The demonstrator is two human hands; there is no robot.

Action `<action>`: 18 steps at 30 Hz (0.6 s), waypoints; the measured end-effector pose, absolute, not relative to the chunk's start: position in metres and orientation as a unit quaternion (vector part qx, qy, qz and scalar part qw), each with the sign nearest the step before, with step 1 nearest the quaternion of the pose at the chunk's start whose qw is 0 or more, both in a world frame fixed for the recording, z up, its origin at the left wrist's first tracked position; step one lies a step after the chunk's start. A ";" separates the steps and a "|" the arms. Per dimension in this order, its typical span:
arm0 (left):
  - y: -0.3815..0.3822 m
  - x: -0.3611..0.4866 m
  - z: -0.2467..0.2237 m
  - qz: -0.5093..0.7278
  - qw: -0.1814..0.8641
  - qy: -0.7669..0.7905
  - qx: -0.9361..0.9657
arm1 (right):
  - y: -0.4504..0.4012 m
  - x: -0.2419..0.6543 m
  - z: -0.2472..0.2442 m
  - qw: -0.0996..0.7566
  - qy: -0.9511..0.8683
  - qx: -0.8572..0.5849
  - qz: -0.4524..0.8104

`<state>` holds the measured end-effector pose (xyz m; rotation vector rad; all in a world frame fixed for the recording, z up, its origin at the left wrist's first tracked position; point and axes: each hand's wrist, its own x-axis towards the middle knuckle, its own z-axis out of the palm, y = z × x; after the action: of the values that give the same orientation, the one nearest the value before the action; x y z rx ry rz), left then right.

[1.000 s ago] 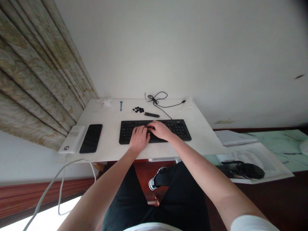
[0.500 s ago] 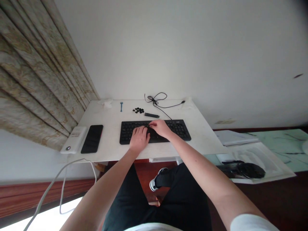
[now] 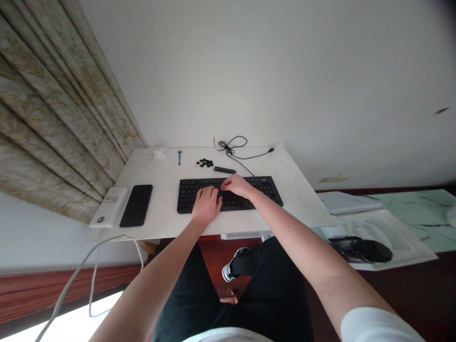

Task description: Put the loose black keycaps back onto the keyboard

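Observation:
A black keyboard [image 3: 269,190] lies on the white table. My left hand [image 3: 206,205] rests on its middle-left part, palm down, fingers loosely spread. My right hand [image 3: 237,185] is over the middle of the keyboard, thumb and fingertips pinched together just beside my left fingers; whatever is between them is too small to make out. Behind the keyboard lie several loose black keycaps [image 3: 204,163] in a small pile. A long dark bar-shaped piece [image 3: 224,169] sits between them and the keyboard. Farther left is a small blue tool [image 3: 179,157].
A black cable [image 3: 245,158] is coiled near the wall. At the left of the table [image 3: 164,223] are a black phone [image 3: 136,205] and a white box-shaped device [image 3: 109,207]. Crumpled white material [image 3: 159,152] lies at the back left. A white tray [image 3: 409,249] stands at the right.
My right hand has shifted slightly up and to the right over the keyboard, its fingertips still pinched. My left hand has stayed in place.

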<state>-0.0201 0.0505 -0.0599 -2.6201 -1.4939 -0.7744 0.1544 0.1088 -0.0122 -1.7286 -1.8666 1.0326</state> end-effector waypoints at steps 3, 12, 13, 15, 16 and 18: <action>0.051 -0.020 -0.059 -0.245 0.014 -0.479 -0.843 | 0.112 0.155 -0.016 0.200 -0.662 -0.616 0.378; 0.049 -0.020 -0.058 -0.239 0.017 -0.479 -0.844 | 0.117 0.148 -0.011 0.138 -0.657 -0.662 0.333; 0.049 -0.020 -0.058 -0.239 0.017 -0.479 -0.845 | 0.118 0.147 -0.009 0.128 -0.658 -0.670 0.318; 0.048 -0.020 -0.058 -0.240 0.015 -0.478 -0.844 | 0.122 0.146 -0.006 0.098 -0.661 -0.683 0.295; 0.048 -0.020 -0.059 -0.241 0.014 -0.479 -0.844 | 0.125 0.145 -0.003 0.080 -0.664 -0.684 0.290; 0.049 -0.019 -0.059 -0.241 0.013 -0.478 -0.844 | 0.130 0.142 0.001 0.037 -0.670 -0.681 0.293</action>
<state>-0.0195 0.0486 -0.0589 -2.6313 -1.4910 -0.7501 0.1424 0.1299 0.0013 -2.0917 -2.0566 0.8999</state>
